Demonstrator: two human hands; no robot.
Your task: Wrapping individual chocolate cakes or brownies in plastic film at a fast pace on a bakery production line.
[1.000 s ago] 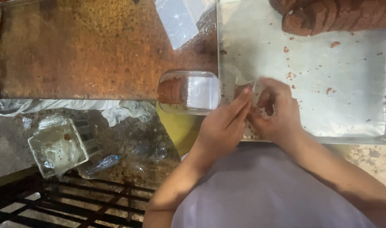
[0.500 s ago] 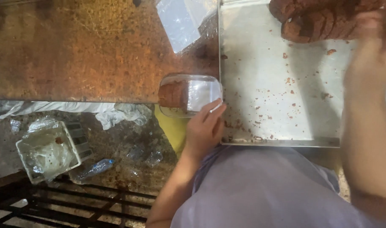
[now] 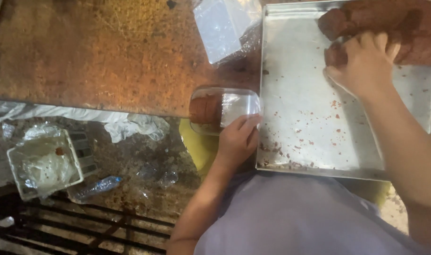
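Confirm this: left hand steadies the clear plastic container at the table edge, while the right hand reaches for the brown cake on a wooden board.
Not a wooden board. The head view shows the right hand on the brown cake in a metal tray. The left hand does steady the clear plastic container at the table edge.

Under the right hand (image 3: pixel 366 59), dark red-brown cake slices (image 3: pixel 409 35) on a shiny silver tray (image 3: pixel 309 118) dotted with brown crumbs; by the left hand (image 3: pixel 236 141), a clear box (image 3: pixel 225 109) with brown cake; beyond, a rusty orange table (image 3: pixel 92 52).
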